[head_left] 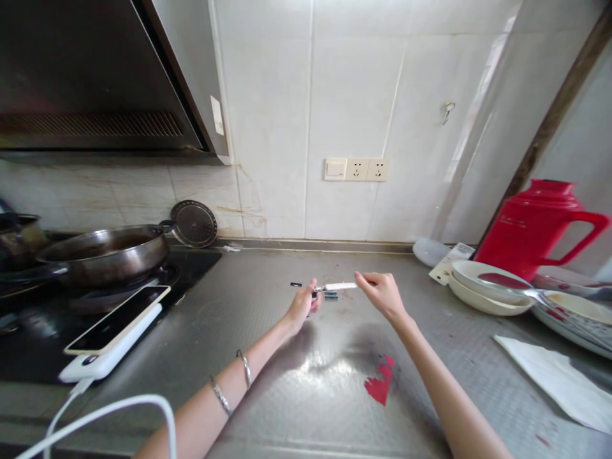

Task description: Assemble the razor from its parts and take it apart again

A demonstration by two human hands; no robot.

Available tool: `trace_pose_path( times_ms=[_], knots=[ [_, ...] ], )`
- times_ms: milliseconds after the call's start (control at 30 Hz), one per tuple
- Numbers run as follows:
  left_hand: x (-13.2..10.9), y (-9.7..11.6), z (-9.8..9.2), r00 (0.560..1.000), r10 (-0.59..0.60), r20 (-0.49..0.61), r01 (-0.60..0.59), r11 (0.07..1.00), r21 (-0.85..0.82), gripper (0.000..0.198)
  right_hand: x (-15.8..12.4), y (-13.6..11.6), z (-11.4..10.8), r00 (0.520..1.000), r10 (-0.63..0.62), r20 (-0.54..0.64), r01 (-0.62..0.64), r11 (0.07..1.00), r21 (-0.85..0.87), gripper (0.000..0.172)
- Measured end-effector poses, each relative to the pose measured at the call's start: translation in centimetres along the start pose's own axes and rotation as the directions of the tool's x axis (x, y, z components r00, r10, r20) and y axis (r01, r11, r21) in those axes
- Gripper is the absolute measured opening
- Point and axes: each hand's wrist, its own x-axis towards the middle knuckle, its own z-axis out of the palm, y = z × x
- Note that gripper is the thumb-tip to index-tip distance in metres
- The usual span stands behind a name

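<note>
A slim white-handled tool with a metal end [340, 286] is held level above the counter between my two hands. Its exact kind is too small to tell. My left hand [304, 302] is closed around the metal end at the left, where a small dark part shows by the fingers. The far right tip of the white handle is pinched by my right hand [382, 292]. Just below the handle lies a small flat blue-black piece [331, 296]. A similar small dark strip [296, 284] rests to the left, beyond my left hand.
Torn red paper [381, 382] lies on the metal counter [268, 408] between my forearms. At left, a phone [119, 319] sits on a white power bank with a cable, near a steel pan [109, 255]. Bowls [490, 280], a red thermos [530, 223] and white paper [557, 376] stand right.
</note>
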Motion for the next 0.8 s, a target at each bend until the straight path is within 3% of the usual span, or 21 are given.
trace_pose_path(
  times_ms=[100, 167, 233, 300, 400, 467, 633, 800],
  knots=[
    [0.3, -0.1, -0.6, 0.995, -0.087, -0.039, 0.082, 0.99, -0.114, 0.059, 0.1, 0.5, -0.7, 0.98, 0.196, 0.035, -0.199, 0.964, 0.178, 0.053],
    [0.4, -0.2, -0.9, 0.982, -0.184, -0.044, 0.172, 0.966, -0.195, 0.058, -0.3, -0.5, -1.0, 0.947, 0.291, 0.14, -0.323, 0.855, 0.405, 0.054],
    [0.4, -0.3, -1.1, 0.963, -0.268, -0.021, 0.253, 0.931, -0.263, 0.056, -1.4, -2.6, -1.1, 0.904, 0.301, 0.304, -0.428, 0.654, 0.624, 0.05],
    [0.3, -0.3, -1.0, 0.951, -0.308, 0.001, 0.293, 0.905, -0.308, 0.055, -3.1, -5.4, -0.9, 0.83, 0.241, 0.503, -0.557, 0.4, 0.727, 0.042],
    [0.2, -0.5, -0.8, 0.944, -0.33, 0.005, 0.312, 0.888, -0.338, 0.056, -5.7, -9.2, -0.4, 0.702, 0.159, 0.695, -0.709, 0.057, 0.703, 0.036],
    [0.1, -0.6, -0.6, 0.938, -0.346, 0.0, 0.325, 0.881, -0.343, 0.056, -7.1, -10.9, 0.1, 0.664, 0.157, 0.732, -0.729, -0.082, 0.679, 0.036],
    [0.0, -0.8, -0.2, 0.947, -0.319, -0.034, 0.29, 0.896, -0.337, 0.056, -9.4, -13.0, 2.3, 0.629, 0.195, 0.752, -0.705, -0.264, 0.658, 0.043],
    [0.0, -0.8, -0.3, 0.951, -0.302, -0.065, 0.262, 0.901, -0.344, 0.057, -11.3, -14.1, 3.2, 0.62, 0.293, 0.727, -0.649, -0.328, 0.686, 0.048]
  ],
)
